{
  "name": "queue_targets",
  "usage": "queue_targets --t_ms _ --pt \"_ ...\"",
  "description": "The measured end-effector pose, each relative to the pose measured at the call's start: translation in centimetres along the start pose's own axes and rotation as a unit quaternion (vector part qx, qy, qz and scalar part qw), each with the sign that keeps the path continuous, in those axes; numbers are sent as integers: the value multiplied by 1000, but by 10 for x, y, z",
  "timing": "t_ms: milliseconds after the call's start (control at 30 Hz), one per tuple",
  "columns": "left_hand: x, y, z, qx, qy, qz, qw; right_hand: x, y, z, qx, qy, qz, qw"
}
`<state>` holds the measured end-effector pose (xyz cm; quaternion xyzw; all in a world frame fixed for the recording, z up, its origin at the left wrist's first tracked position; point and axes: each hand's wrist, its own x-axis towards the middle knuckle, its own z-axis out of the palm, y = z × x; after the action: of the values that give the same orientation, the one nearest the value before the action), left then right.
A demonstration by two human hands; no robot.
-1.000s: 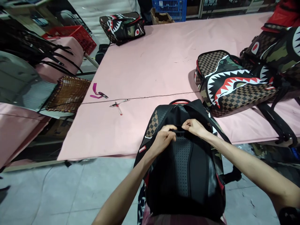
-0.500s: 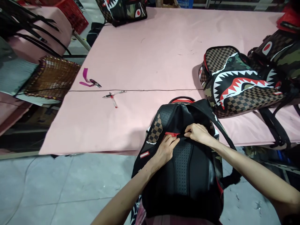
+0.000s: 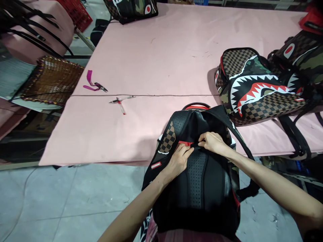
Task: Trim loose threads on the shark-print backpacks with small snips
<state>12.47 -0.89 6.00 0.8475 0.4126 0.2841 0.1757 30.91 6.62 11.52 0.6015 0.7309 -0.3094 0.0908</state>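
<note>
A black backpack (image 3: pixel 195 181) leans against the table edge, its padded back panel facing me and its straps hanging at the sides. Near the top of that panel is an opening with red lining (image 3: pixel 185 143). My left hand (image 3: pixel 179 157) lies at the opening, fingers closed on its edge beside the red lining. Just to the right, my right hand (image 3: pixel 213 143) pinches the black edge of the same opening. The fingertips of both hands nearly meet, and exactly what lies between them is partly hidden.
On the pink table (image 3: pixel 151 60), a shark-mouth backpack (image 3: pixel 259 87) lies at right beside another bag (image 3: pixel 297 53). Thread snippers (image 3: pixel 101 87) with a magenta ribbon and crossed pens (image 3: pixel 119 101) lie at left. A wicker basket (image 3: pixel 51 80) is beyond the left edge; another backpack (image 3: pixel 133 10) sits at the back.
The camera view has shifted slightly, so the table items sit a little further left and higher. Both hands keep their place at the backpack's opening.
</note>
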Motion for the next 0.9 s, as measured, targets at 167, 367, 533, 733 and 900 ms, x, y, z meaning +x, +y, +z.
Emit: queue_targets --t_ms 167,367,533,733,900 --pt "0 -2 1 16 -4 1 1000 -6 8 -2 187 105 -39 976" --pt "-3 -1 0 64 -18 15 998 -47 43 8 80 178 -119 974" --pt "-15 1 2 84 -89 19 992 -67 68 56 -1 177 -184 967" --pt "-22 0 6 78 -104 7 992 -64 74 76 -31 214 -193 957" --pt "-12 -3 1 68 -77 20 995 -63 71 67 -2 215 -186 959"
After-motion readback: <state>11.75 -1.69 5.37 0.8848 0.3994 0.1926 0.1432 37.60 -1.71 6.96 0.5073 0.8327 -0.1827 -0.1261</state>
